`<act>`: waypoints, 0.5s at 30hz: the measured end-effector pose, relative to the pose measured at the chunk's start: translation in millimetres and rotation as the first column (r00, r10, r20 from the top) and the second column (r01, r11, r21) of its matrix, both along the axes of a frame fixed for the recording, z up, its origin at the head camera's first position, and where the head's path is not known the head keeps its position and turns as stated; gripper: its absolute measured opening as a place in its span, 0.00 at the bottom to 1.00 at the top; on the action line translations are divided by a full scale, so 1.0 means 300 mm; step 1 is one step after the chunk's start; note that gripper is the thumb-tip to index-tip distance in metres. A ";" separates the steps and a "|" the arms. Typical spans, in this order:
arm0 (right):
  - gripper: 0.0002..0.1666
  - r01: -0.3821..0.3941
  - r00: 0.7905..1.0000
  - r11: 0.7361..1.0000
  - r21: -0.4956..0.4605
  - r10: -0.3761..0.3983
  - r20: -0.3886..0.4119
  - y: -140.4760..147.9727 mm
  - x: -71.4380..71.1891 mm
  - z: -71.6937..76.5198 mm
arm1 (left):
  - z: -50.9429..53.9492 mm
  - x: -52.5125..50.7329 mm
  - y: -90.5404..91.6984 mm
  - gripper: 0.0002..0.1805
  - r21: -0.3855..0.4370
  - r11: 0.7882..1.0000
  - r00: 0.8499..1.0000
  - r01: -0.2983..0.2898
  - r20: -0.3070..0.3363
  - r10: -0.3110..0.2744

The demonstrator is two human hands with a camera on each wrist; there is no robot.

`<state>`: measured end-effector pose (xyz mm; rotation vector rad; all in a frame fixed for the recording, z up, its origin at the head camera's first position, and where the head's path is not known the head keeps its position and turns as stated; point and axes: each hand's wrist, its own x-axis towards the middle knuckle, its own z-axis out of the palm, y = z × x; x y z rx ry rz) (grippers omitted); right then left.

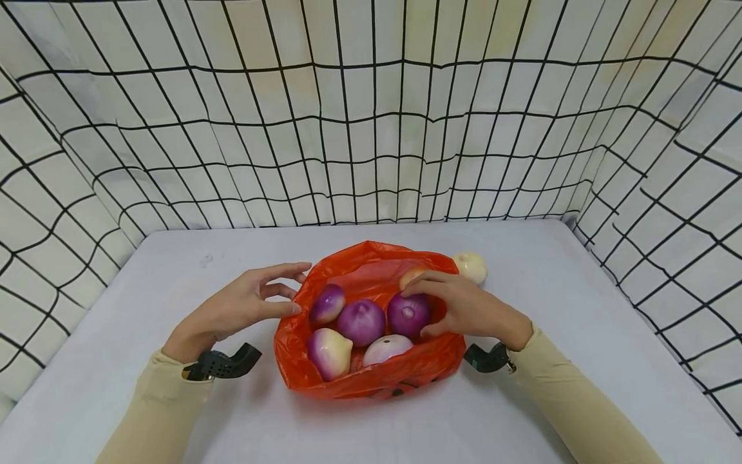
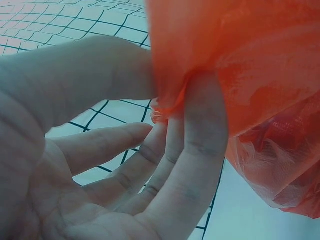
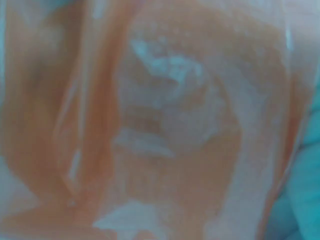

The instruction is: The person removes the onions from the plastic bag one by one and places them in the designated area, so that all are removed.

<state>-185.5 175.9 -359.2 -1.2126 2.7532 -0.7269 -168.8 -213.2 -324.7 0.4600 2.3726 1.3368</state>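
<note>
A red plastic bag lies with its mouth spread wide, holding several onions. Inside are a purple onion in the middle, another at the left, a white-and-purple one at the front left and a pale one at the front. My left hand pinches the bag's left rim between thumb and fingers; the left wrist view shows the red film there. My right hand reaches over the right rim, fingers and thumb around a purple onion. A yellowish onion sits partly behind its fingers.
A pale onion lies outside the bag, behind the right hand. The white table is bounded at the back and sides by black netting over a white sheet. The right wrist view is blurred by red film.
</note>
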 end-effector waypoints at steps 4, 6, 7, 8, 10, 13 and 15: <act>0.36 -0.002 1.000 1.000 -0.027 0.001 -0.002 0.003 -0.002 0.005 | -0.005 -0.004 0.002 0.39 0.004 1.000 1.000 -0.003 0.018 0.003; 0.37 0.001 1.000 0.999 -0.033 -0.001 0.005 0.004 -0.002 0.007 | -0.006 -0.005 0.003 0.39 0.003 1.000 1.000 -0.006 0.021 0.005; 0.37 0.003 1.000 0.999 -0.036 -0.003 0.008 0.005 -0.002 0.008 | -0.007 -0.005 0.004 0.39 0.002 1.000 1.000 -0.005 0.021 0.005; 0.37 0.005 1.000 0.999 -0.039 -0.004 0.010 0.006 -0.002 0.008 | -0.008 -0.006 0.004 0.39 0.000 1.000 1.000 -0.004 0.021 0.004; 0.38 0.008 1.000 0.999 -0.049 -0.007 0.015 0.008 -0.001 0.011 | -0.007 -0.006 0.004 0.39 -0.002 1.000 1.000 -0.005 0.020 0.005; 0.38 0.011 1.000 0.998 -0.069 -0.010 0.008 0.012 -0.001 0.013 | -0.007 -0.008 0.004 0.39 0.001 1.000 1.000 -0.002 0.022 0.002; 0.38 0.012 1.000 0.997 -0.082 -0.012 0.002 0.015 -0.001 0.015 | -0.006 -0.009 0.005 0.39 0.004 1.000 1.000 0.002 0.022 -0.002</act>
